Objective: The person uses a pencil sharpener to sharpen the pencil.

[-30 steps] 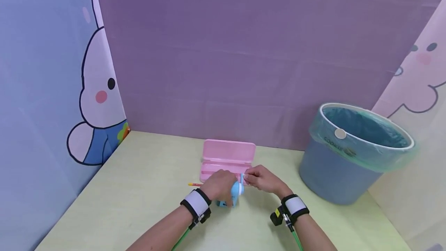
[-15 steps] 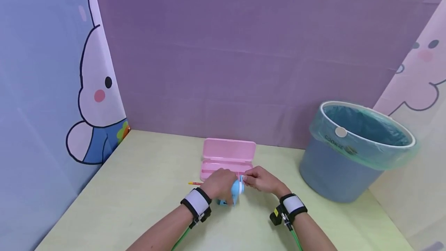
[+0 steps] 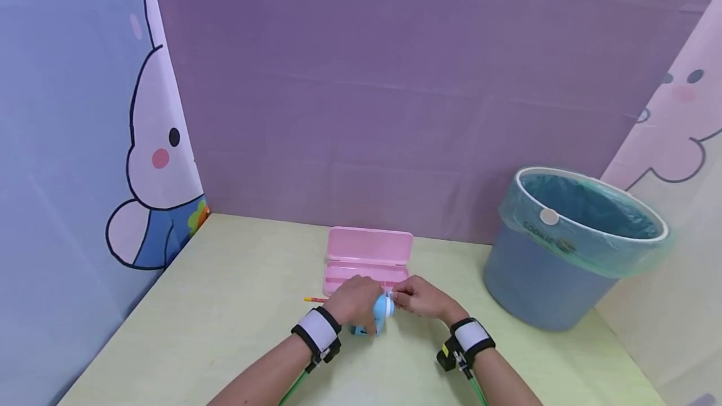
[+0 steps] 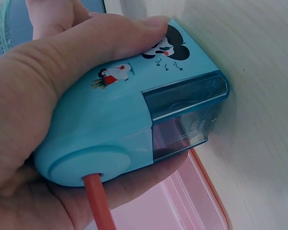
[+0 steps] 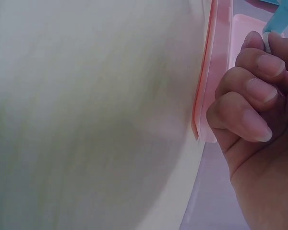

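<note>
My left hand [image 3: 353, 301] grips a light blue crank pencil sharpener [image 4: 120, 117], thumb across its printed top, fingers underneath. A red pencil [image 4: 98, 203] is stuck into the round hole at one end. In the head view its yellow-tipped end [image 3: 313, 299] pokes out to the left of the hand. A clear shavings drawer [image 4: 185, 122] shows on the sharpener's side. My right hand [image 3: 425, 298] pinches the white knob [image 5: 266, 42] of the blue crank arm [image 5: 281, 20] between thumb and forefinger, its other fingers curled in.
Just beyond the hands lies an open pink pencil case [image 3: 369, 245], lid folded back towards the purple backdrop. A blue bin [image 3: 544, 277] with a green-tinted liner stands at the right on the pale table [image 3: 225, 331]. Printed cartoon cloths hang on both sides.
The crank, upright a second ago, has swung lower, and my right hand has shifted slightly towards me with its knob. My left hand and the sharpener stay nearly still.
</note>
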The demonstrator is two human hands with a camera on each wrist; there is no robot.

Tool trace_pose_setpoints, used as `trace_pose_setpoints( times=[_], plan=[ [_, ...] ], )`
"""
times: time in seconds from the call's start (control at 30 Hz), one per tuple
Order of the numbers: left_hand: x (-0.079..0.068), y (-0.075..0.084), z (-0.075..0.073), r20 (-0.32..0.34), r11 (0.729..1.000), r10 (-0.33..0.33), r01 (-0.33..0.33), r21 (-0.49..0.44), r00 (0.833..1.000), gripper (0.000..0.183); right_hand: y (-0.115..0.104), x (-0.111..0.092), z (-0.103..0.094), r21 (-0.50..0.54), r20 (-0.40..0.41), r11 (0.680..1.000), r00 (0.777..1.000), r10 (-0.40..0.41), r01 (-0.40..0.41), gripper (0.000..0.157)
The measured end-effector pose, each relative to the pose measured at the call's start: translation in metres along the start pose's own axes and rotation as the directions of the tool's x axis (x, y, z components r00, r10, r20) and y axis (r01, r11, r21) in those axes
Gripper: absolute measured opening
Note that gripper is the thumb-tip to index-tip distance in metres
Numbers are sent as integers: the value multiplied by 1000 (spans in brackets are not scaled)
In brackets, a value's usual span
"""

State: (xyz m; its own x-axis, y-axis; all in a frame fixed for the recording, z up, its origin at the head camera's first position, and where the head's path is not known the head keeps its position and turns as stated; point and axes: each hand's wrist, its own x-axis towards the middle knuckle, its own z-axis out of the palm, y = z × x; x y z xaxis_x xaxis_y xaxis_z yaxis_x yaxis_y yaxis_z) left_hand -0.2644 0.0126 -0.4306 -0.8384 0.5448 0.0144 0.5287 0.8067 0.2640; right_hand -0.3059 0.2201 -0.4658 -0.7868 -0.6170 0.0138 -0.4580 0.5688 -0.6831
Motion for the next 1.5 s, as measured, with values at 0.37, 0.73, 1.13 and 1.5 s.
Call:
trace_pose_setpoints(
  times=[0.37, 0.73, 1.13, 1.5],
  plan=[
    [0, 0, 0, 3, 1000, 8, -8, 4, 1000, 43, -1, 0, 7, -75, 54, 997, 998, 31, -27, 26],
    [-2, 1, -1, 3, 1000, -3, 3, -4, 1000, 43, -1, -3, 13, -114, 62, 993, 998, -17, 24, 27],
    [-2, 2, -2, 10, 1000, -4, 4, 0, 1000, 43, -7, -9, 16, -178, 54, 984, 999, 1, 8, 26],
    [-3, 3, -1, 8, 999, -37, 37, -19, 999, 42, -13, -16, 20, -215, 67, 977, 997, 24, -9, 27]
  ],
)
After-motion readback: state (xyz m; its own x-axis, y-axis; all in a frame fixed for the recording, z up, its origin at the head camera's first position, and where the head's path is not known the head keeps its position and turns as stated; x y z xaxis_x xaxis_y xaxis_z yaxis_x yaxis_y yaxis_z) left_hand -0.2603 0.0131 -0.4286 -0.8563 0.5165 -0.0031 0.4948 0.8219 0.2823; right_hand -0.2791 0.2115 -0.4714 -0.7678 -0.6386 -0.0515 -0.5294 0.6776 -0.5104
